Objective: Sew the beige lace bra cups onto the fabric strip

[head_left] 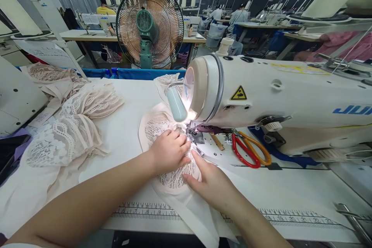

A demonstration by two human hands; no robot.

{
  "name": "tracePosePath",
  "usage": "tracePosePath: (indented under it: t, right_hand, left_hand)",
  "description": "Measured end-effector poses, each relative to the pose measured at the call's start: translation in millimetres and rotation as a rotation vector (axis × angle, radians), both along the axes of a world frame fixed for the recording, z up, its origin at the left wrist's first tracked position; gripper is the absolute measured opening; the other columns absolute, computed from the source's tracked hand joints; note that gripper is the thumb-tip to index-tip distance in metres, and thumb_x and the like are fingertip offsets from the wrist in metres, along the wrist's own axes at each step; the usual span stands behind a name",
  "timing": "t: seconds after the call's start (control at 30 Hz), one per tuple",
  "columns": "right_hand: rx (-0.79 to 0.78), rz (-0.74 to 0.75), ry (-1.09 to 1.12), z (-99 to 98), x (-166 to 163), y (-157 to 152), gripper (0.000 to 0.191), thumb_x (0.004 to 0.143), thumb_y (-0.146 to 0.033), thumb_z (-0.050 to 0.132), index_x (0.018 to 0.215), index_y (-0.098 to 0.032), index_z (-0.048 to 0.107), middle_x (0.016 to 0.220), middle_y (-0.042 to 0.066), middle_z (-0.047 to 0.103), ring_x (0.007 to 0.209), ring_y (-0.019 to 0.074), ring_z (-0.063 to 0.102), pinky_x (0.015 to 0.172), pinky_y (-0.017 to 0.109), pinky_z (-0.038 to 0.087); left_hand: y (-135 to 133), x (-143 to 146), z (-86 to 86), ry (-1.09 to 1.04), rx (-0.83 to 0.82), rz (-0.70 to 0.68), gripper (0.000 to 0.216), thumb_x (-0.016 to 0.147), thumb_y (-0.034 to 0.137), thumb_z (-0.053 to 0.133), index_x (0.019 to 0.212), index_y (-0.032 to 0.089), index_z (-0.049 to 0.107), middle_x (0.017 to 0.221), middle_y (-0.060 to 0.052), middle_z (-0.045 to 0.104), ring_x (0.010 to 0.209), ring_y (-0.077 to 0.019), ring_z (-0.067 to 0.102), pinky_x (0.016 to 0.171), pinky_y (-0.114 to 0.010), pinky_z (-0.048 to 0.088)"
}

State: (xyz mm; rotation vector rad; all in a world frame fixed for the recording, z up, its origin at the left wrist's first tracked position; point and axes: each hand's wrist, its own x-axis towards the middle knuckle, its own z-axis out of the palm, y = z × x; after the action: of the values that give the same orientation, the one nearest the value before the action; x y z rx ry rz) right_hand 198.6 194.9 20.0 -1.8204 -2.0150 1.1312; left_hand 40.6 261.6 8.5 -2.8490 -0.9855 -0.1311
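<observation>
- The sewing machine [261, 97] is the biggest thing; its white body runs off to the right, beyond the right hand [212, 184], and its lit head is just beyond both hands.
- A pile of lace pieces [75, 124] lies well apart, to the left of the left hand [170, 151].
- The lace piece [174, 180] lies flat on the table [130, 97], directly under both hands. Its far edge reaches the presser foot [192, 135], just past the fingertips.
- This piece looks very light, soft and limp, with open lace over a thin pale lining. It would probably slip and wrinkle easily, and the lace may catch or pull.
- It seems best held with flat fingers near the seam edge, on both sides of the foot, not lifted by a corner.
- The left hand rests on the lace with fingers bent and close together, knuckles up. Whether it pinches a fold cannot be told.
- The right hand lies flat on the cloth, fingers straight and together, pointing to the foot.
- Scissors [250, 149] with red and orange handles lie near, beyond and to the right of the right hand.
</observation>
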Motion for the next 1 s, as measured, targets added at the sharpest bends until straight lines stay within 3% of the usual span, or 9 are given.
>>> tracePosePath:
  t: [0.23,0.47,0.6,0.8,1.0]
  right_hand:
    - [0.008,0.009,-0.018,2.7,-0.6,0.0,0.058,0.079,-0.036,0.048,0.131,-0.013,0.037,0.056,-0.005,0.047,0.056,0.0185,0.052,0.052,0.028,0.035]
    - [-0.001,0.004,-0.021,7.0,0.9,1.4,0.061,0.082,-0.039,0.044,0.136,-0.013,0.032,0.066,0.0,0.059,0.062,0.02,0.057,0.057,0.029,0.04]
    - [0.042,0.071,-0.098,11.8,9.4,-3.9,0.053,0.084,-0.038,0.042,0.133,-0.018,0.041,0.075,0.004,0.065,0.067,0.0212,0.059,0.061,0.031,0.042]
    - [0.081,0.138,-0.215,3.5,27.4,-17.3,0.047,0.086,-0.037,0.04,0.13,-0.025,0.049,0.095,0.006,0.068,0.083,0.0235,0.061,0.066,0.032,0.043]
    - [0.068,0.157,-0.276,2.8,25.0,-16.4,0.05,0.087,-0.035,0.037,0.135,-0.022,0.044,0.075,0.003,0.064,0.07,0.0214,0.059,0.059,0.03,0.04]
  left_hand:
    - [0.7,-0.4,-2.9,-0.001,0.018,0.023,0.048,0.089,0.048,0.042,0.12,0.014,0.055,0.121,-0.01,0.058,0.105,-0.0265,0.051,0.091,-0.04,0.036]
    - [0.3,-0.8,-2.6,-0.019,0.03,0.031,0.043,0.091,0.043,0.04,0.119,0.014,0.056,0.119,-0.011,0.059,0.107,-0.0269,0.052,0.094,-0.043,0.036]
    - [-8.3,-4.2,5.2,-0.015,-0.012,0.034,0.042,0.089,0.048,0.042,0.113,0.017,0.059,0.114,-0.011,0.061,0.108,-0.0284,0.052,0.098,-0.05,0.032]
    - [-19.9,-6.1,22.9,0.063,-0.178,0.126,0.062,0.083,0.063,0.042,0.122,0.016,0.053,0.123,-0.014,0.055,0.117,-0.0328,0.046,0.099,-0.06,0.028]
    - [-12.1,-7.4,18.5,0.067,-0.22,0.168,0.056,0.083,0.056,0.047,0.126,0.019,0.049,0.131,-0.015,0.05,0.123,-0.0329,0.041,0.099,-0.062,0.028]
